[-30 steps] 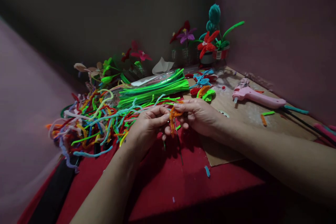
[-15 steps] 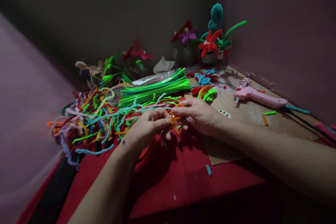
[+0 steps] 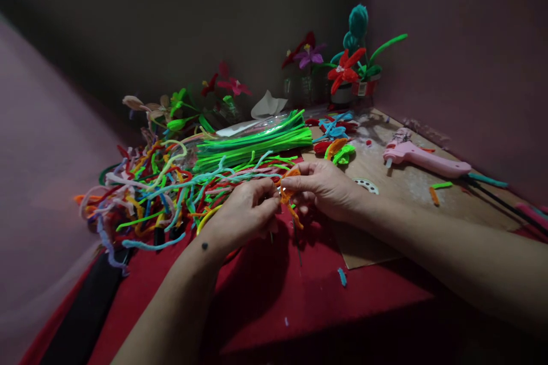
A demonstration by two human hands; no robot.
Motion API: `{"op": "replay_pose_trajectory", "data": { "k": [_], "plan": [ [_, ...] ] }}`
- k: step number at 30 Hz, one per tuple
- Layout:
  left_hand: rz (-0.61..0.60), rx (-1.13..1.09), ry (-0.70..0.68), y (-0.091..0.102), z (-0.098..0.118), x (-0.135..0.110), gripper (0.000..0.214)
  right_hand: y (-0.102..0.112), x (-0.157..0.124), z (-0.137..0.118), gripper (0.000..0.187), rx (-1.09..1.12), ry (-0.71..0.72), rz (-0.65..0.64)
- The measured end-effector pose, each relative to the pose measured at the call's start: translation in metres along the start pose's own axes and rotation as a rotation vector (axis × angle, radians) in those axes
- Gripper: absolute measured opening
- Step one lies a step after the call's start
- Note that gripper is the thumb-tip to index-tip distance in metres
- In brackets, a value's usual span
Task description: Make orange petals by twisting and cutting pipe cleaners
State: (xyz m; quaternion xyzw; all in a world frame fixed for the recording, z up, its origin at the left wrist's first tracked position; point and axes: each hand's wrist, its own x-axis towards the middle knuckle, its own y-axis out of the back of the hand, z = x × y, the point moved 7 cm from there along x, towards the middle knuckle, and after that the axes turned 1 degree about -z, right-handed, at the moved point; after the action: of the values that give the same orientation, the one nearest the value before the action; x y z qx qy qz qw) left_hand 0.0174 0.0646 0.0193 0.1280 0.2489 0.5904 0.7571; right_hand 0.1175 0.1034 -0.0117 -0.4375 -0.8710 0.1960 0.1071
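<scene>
An orange pipe cleaner (image 3: 286,196), bent into a small shape, is between my two hands over the red cloth. My right hand (image 3: 323,187) pinches its upper part between thumb and fingers. At its left side my left hand (image 3: 246,208) is closed, thumb and forefinger pressed together against the orange piece. A small pale, shiny bit shows by the left fingertips; I cannot make out what it is. One orange end hangs down below the right fingers. Under it a thin dark stem-like piece (image 3: 297,245) is visible.
Loose pipe cleaners (image 3: 171,188) heap at the left, beside a bundle of green ones (image 3: 257,145). A pink glue gun (image 3: 428,158) lies on the brown board (image 3: 406,205) at right. Finished flowers (image 3: 345,71) stand at the back. A blue scrap (image 3: 342,277) lies in front.
My left hand has turned slightly, its fingers curling closer together at the orange pipe cleaner. The orange end below now points more to the right. My right hand stays nearly in place.
</scene>
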Motion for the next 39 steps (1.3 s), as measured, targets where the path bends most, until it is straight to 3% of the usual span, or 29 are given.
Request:
{"op": "replay_pose_trajectory", "data": {
  "k": [4,7,12,21,26,31,39],
  "plan": [
    [0.018,-0.119,-0.045,0.003,0.005,0.001,0.021,0.006,-0.002,-0.009,0.024,-0.115,0.108,0.078],
    [0.042,-0.124,-0.034,-0.001,0.005,0.002,0.020,0.008,-0.002,-0.013,0.022,-0.164,0.145,0.095],
    [0.061,-0.143,-0.017,-0.006,0.002,0.005,0.018,0.011,0.000,-0.014,0.022,-0.078,0.098,0.110],
    [-0.096,-0.043,0.024,-0.016,-0.004,0.007,0.017,0.008,-0.001,0.008,0.024,-0.016,-0.039,0.122],
    [-0.002,-0.061,0.021,-0.008,-0.005,0.007,0.022,0.009,-0.002,-0.007,0.026,-0.118,0.080,0.138],
    [0.082,-0.114,0.002,-0.004,-0.005,0.007,0.019,0.003,-0.003,0.000,0.013,-0.067,-0.012,0.028],
    [0.186,-0.176,-0.033,-0.005,-0.001,0.006,0.015,0.008,-0.005,0.000,0.018,-0.169,0.010,0.155]
  ]
}}
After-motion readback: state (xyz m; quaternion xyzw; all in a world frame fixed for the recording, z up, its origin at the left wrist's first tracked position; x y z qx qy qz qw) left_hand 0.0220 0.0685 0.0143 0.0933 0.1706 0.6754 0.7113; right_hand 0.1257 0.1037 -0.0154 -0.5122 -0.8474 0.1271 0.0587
